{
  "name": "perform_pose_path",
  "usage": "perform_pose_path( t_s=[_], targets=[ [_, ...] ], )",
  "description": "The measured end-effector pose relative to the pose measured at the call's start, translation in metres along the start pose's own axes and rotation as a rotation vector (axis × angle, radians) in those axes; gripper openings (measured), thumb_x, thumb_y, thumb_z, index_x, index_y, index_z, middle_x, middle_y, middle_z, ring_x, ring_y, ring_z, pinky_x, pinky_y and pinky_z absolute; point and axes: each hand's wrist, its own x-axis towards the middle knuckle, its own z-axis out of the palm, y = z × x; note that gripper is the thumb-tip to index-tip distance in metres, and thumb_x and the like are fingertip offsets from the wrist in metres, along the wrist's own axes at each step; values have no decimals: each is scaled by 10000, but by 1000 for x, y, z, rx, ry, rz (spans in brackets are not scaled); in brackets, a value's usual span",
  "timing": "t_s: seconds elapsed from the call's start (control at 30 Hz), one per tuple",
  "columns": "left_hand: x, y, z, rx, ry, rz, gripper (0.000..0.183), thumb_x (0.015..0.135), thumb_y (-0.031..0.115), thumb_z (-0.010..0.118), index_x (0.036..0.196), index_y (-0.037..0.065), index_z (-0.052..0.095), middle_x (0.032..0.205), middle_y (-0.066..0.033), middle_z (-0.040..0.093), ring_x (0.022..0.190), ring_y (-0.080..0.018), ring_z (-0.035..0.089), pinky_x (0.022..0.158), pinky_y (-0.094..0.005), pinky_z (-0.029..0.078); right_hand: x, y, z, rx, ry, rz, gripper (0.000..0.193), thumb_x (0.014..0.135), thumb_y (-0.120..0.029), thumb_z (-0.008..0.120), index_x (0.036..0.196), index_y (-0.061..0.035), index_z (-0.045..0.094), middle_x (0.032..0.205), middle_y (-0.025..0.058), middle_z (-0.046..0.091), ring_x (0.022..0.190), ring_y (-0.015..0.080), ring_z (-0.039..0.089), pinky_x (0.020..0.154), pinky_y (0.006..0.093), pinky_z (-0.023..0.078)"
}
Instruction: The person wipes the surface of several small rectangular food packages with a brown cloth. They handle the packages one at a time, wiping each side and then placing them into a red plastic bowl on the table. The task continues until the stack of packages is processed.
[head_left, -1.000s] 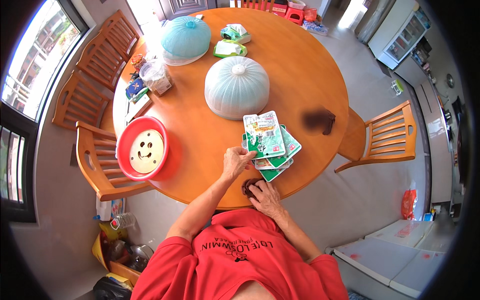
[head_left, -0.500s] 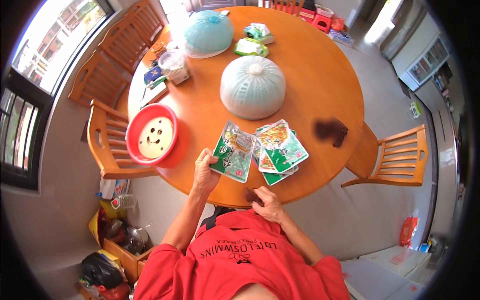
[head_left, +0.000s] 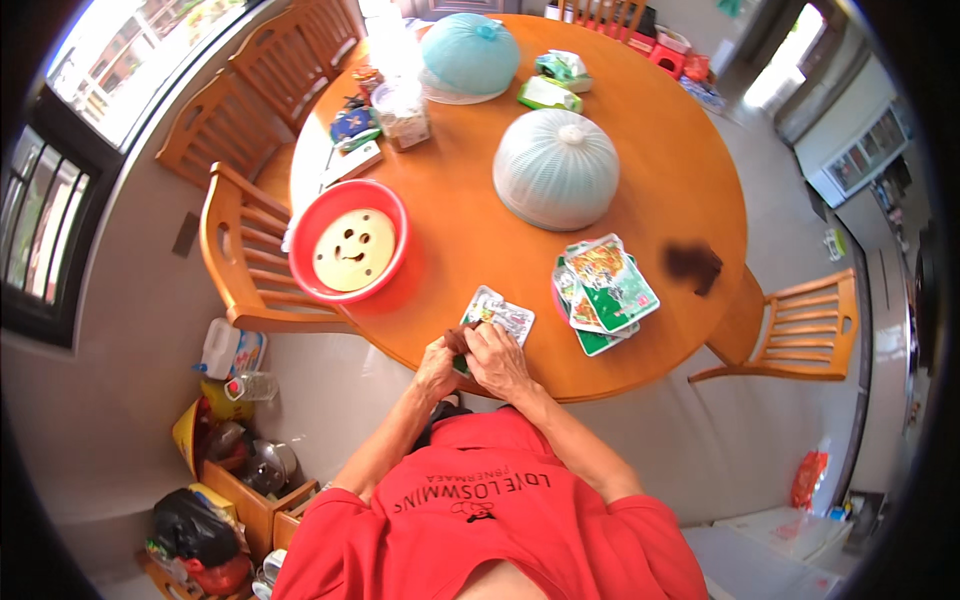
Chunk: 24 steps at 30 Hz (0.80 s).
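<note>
1. The near part of the printed food pouch (head_left: pixel 512 316) is mostly hidden by the left hand (head_left: pixel 437 368), the right hand (head_left: pixel 497 362) and a brown cloth (head_left: pixel 458 340).
2. The left hand's fingertips are lost against that cloth, so its grip cannot be told.
3. Lower pouches in the stack (head_left: pixel 615 285) are largely covered; their count is unclear.
4. A dark brown object (head_left: pixel 692 265) is blurred beyond naming.
5. The top edge cuts off the far chair (head_left: pixel 605 14).

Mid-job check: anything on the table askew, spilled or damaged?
The packet pile right of the right hand looks askew: its packets overlap at different angles, not squared up. No spill or damage shows on the table. The dark brown item near the right edge is too blurred to judge.
</note>
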Motion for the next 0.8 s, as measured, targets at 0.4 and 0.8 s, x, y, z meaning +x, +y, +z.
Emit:
perform_pose_path(
  t_s=[0.4, 0.8],
  targets=[
    [-12, 18, 10, -241, 108, -204, 267, 911, 7, 512, 1171, -44, 546, 1080, -130, 633, 952, -261, 641, 881, -453, 524, 1, 17, 6, -304, 188, 103, 290, 764, -109, 604, 1054, -100, 589, 907, 103, 500, 860, 304, 528, 667, 417, 465],
    [-8, 48, 8, -180, -4, -318, 275, 903, 78, 549, 1170, 13, 565, 1063, -106, 648, 963, -254, 644, 848, -492, 536, 2, -2, -62, 270, -71, 320, 158, 830, -125, 579, 901, 12, 546, 870, 204, 544, 848, 391, 564, 706, 438, 455]
  ],
)
